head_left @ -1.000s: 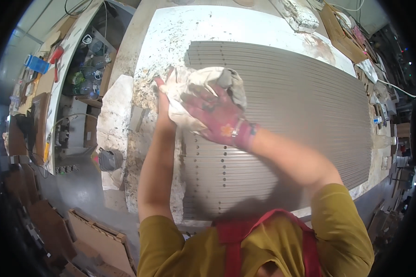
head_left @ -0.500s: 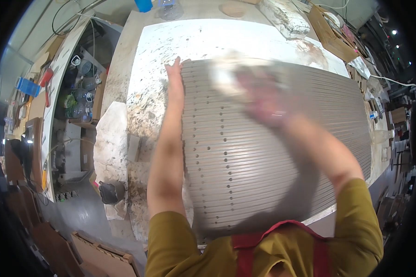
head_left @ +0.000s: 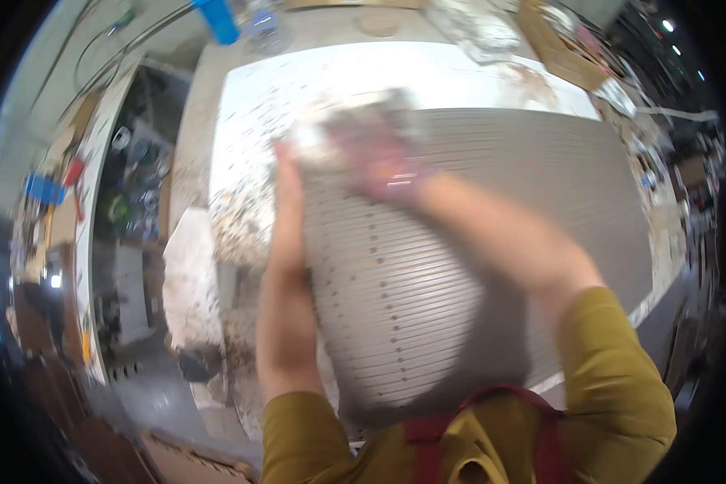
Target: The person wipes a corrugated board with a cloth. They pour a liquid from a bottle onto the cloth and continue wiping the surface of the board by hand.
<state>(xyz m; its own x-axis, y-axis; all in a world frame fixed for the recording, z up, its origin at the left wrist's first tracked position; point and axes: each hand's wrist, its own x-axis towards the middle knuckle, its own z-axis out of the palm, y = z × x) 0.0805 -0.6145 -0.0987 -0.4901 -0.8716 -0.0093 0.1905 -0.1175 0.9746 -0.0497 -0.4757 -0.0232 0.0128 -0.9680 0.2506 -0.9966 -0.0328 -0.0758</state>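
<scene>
A large grey-brown grooved panel (head_left: 540, 177) lies on the worktable, with rows of small dark holes near its left side. My right hand (head_left: 375, 157), in a reddish glove, is closed on a whitish crumpled rag (head_left: 310, 137) over the panel's far left corner. Motion smears both the rag and the glove. My left hand (head_left: 285, 153) is bare and sits against the panel's left edge, close beside the rag. Its fingers are blurred and partly hidden, so their pose does not show.
A white, dark-speckled sheet (head_left: 250, 105) lies beneath the panel. Along the far side stand a blue cup (head_left: 216, 20), a clear bottle (head_left: 266, 28) and a cardboard box (head_left: 561, 48). Shelving with bottles (head_left: 141, 177) is at left; a whitish slab (head_left: 192, 278) lies nearer.
My right hand has swept left with the rag, from the panel's upper middle to its far left corner. The left hand stays by the left edge. The whole view has shifted slightly.
</scene>
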